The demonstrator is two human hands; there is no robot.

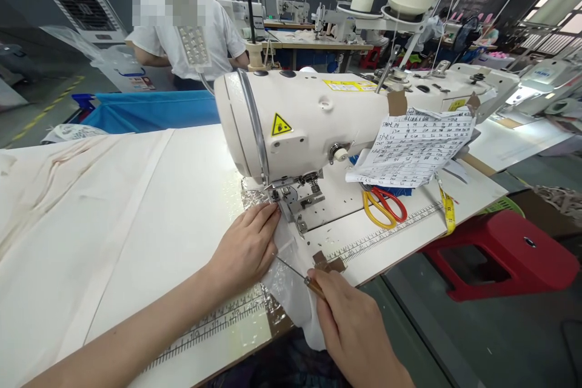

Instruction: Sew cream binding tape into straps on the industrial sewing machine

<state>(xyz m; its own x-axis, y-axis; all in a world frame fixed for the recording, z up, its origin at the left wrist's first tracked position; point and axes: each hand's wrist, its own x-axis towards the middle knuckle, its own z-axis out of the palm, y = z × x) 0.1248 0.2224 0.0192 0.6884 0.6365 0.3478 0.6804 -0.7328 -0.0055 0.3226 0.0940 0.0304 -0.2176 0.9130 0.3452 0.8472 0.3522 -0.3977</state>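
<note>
White fabric (295,291) lies under the presser foot of a sewing machine (291,127) and hangs over the table's front edge. My left hand (243,245) is on this fabric just before the presser foot, fingers together and bent, closed on it. In my right hand (352,321) is an awl (314,287) with a wooden handle and a thin metal shaft. Its tip points left, close to my left thumb, over the fabric. Whether the tip touches the cloth I cannot tell. My left fingertips partly hide the needle area.
Scissors (384,207) with red and yellow handles and a tape measure (448,211) lie right of the machine. Handwritten paper (413,148) hangs from the machine arm. Pale cloth (40,194) covers the left tabletop. A red stool (504,254) stands right; a person (218,36) is behind.
</note>
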